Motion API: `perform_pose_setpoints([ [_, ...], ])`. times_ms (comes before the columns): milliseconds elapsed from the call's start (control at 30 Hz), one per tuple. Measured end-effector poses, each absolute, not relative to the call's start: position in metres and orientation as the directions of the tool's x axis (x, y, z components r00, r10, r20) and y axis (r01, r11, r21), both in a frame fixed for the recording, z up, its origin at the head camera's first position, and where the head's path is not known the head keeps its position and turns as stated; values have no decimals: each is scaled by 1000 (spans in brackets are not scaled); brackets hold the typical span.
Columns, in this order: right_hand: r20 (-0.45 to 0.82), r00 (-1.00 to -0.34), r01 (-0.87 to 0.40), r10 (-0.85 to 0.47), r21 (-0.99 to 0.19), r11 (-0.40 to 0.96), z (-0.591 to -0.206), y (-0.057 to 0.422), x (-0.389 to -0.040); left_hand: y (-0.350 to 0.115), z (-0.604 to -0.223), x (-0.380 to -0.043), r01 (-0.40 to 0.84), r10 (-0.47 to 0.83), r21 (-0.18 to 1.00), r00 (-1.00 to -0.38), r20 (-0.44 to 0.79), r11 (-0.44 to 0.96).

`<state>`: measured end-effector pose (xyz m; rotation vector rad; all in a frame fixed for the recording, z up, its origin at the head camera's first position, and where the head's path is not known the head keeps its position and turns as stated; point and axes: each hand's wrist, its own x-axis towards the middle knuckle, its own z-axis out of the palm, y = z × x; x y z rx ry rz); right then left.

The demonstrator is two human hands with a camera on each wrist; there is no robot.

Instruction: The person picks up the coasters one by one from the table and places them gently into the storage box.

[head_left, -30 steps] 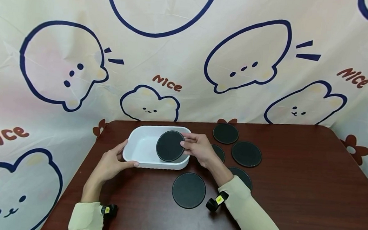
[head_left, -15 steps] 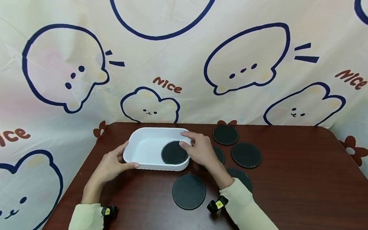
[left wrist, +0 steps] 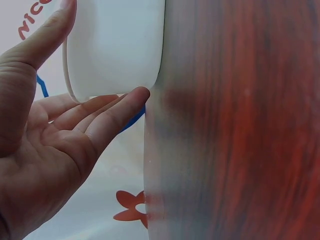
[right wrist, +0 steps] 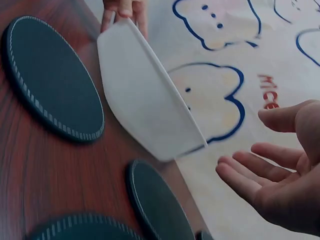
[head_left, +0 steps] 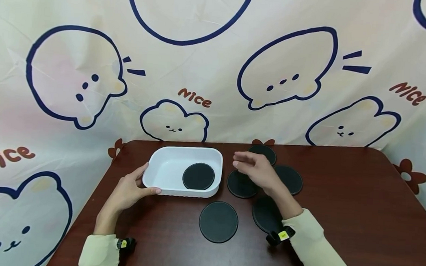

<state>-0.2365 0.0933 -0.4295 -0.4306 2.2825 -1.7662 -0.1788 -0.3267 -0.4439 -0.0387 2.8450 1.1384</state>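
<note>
"Where's the coaster [head_left: 198,176]?"

"Lying in my white tray [head_left: 166,173], toward three o'clock, with tray floor open toward nine."

"And your grips?"

"My left grip [head_left: 127,188] pinches the tray around its nine-o'clock end. My right grip [head_left: 256,168] is loose, holding nothing, past the three-o'clock rim, near the five other coasters [head_left: 218,222]. The bench [head_left: 358,207] runs on beyond them toward four; its far edge lies just past the tray at twelve."

"What's changed?"

"Half a second ago my right grip was at that coaster; now it's outside the rim."
</note>
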Motion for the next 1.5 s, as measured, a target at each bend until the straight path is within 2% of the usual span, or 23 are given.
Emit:
perform_pose_setpoints([
  [233,-59,-918,21,-393,-995,100,-433,132,-244,-329,-442,-177,-49,-2,687,-998,-69,725],
  [533,-91,-916,58,-390,-994,95,-447,180,-243,-330,-443,-173,-54,-7,699,-998,-70,713],
  [633,-90,-929,37,-358,-988,151,-450,194,-241,-331,-443,-174,-48,-7,697,-998,-61,716],
  [733,-80,-948,-14,-307,-956,292,-450,207,-239,-331,-443,-174,-48,-6,694,-998,-64,718],
  [900,-41,-966,-111,-257,-827,552,-452,225,-237,-330,-441,-175,-57,-7,685,-997,-77,726],
  [967,-32,-966,-134,-256,-785,605,-454,232,-239,-329,-441,-175,-57,-8,684,-997,-75,727],
  [1500,-9,-936,-270,-353,-626,732,-467,261,-243,-324,-441,-175,-28,11,665,-998,-56,746],
])
